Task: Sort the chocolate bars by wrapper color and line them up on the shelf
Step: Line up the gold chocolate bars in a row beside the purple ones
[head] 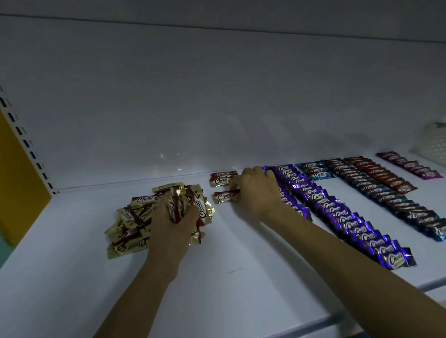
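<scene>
While the left hand (pixel 176 219) clutches a fistful of gold foil chocolate bars (pixel 132 225), the right hand (pixel 255 193) pinches one red-banded gold bar (pixel 226 196) at its nine o'clock, lying three-to-nine, six o'clock of the short gold row (pixel 223 179) on the white shelf (pixel 223 285).

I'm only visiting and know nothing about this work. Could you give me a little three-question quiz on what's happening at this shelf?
1. True or false: the left hand grips gold-wrapped bars.
2. Which row lies right beside the right hand? A) purple row B) green row C) orange row
3. Fill in: the single bar that the right hand pinches on the shelf has a ____ wrapper.
Key: 1 true; 2 A; 3 gold.
</scene>
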